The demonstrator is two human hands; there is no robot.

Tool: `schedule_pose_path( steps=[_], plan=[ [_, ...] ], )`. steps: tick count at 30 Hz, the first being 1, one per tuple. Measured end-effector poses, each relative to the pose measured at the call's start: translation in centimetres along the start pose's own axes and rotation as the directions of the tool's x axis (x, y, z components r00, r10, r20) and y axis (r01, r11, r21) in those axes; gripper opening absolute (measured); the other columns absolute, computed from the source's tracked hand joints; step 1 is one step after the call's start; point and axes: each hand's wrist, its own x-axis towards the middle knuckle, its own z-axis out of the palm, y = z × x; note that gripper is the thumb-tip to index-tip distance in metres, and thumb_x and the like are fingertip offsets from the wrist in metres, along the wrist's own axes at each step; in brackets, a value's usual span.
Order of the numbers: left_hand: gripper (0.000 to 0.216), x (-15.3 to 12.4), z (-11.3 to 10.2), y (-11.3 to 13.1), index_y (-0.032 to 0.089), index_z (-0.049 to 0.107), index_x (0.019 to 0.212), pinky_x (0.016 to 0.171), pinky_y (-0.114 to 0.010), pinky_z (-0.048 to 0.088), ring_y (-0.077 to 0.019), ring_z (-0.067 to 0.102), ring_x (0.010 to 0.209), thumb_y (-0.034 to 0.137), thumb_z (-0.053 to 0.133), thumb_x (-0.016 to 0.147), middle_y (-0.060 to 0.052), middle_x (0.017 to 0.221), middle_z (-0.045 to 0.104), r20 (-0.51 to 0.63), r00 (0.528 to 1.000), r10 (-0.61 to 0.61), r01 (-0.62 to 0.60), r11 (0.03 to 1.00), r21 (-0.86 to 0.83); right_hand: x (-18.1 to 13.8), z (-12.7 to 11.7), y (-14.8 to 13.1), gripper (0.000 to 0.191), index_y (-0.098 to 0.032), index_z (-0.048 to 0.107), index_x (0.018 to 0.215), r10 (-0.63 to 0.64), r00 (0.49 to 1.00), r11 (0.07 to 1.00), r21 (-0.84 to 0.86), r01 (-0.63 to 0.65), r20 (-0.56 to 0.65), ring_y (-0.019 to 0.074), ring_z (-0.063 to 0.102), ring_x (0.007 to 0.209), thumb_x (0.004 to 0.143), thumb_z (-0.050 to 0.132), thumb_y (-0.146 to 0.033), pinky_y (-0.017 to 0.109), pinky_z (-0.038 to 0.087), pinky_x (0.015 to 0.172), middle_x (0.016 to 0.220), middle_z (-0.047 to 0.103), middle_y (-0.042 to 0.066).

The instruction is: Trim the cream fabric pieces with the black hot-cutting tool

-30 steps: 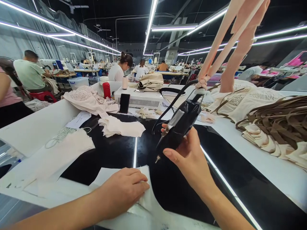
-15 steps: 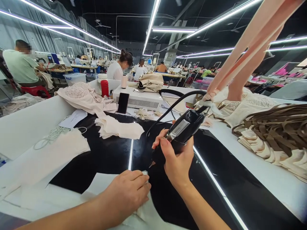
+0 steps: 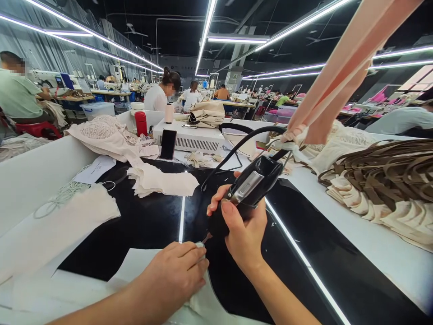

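My right hand is wrapped round a black corded hot knife, tilted with its blade end down to the left. Pink fabric strips are tied to the tool's upper end and run up to the right. The brownish tip is close beside the fingers of my left hand; whether it touches anything I cannot tell. My left hand is closed, pinching the edge of white fabric at the near edge of the glossy black board. A small pale edge shows at its fingertips.
Cream fabric pieces lie on the board's far side, others on the left. A phone leans against a white box behind. Brown straps with cream pieces are piled on the right. Co-workers sit beyond.
The knife's tip has come down towards my left fingertips, and my right hand has shifted slightly left and down. My left hand keeps its pinch. The whole view has shifted a little.
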Motion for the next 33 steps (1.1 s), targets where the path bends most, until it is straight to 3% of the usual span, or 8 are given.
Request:
schedule_pose_path(
  steps=[12,18,33],
  plan=[
    [0.042,-0.55,0.01,0.34,0.014,0.075,0.108,0.086,-0.028,0.055,-0.0139,0.073,0.105,0.023,0.035,0.119,-0.003,0.11,0.081,-0.023,1.0,0.005,-0.004,0.998,0.056,-0.14,0.34,-0.02,0.024,-0.029,0.058,0.101,-0.011,1.0,1.0,-0.007,0.011,-0.004,0.0106,0.064,0.056,0.088,0.076,-0.024,0.024,0.059,0.053,0.079,0.07,-0.008],
    [0.04,-0.49,-0.44,0.36,0.015,0.076,0.111,0.086,-0.029,0.055,-0.0151,0.072,0.108,0.022,0.037,0.119,-0.005,0.117,0.08,0.02,1.0,-0.003,0.002,0.997,0.073,-0.12,0.27,0.05,0.023,-0.028,0.057,0.101,-0.025,1.0,1.0,-0.007,0.025,0.008,0.0106,0.065,0.055,0.088,0.076,-0.023,0.024,0.058,0.053,0.079,0.07,-0.007],
    [0.04,-0.63,0.07,0.48,0.012,0.075,0.109,0.085,-0.03,0.058,-0.0168,0.074,0.11,0.019,0.037,0.117,-0.007,0.111,0.081,0.032,0.999,0.01,-0.012,0.997,0.081,-0.05,0.0,-0.17,0.025,-0.028,0.058,0.105,-0.008,1.0,1.0,0.016,0.008,-0.018,0.0118,0.065,0.057,0.089,0.077,-0.026,0.027,0.059,0.052,0.08,0.069,-0.007]
  ],
)
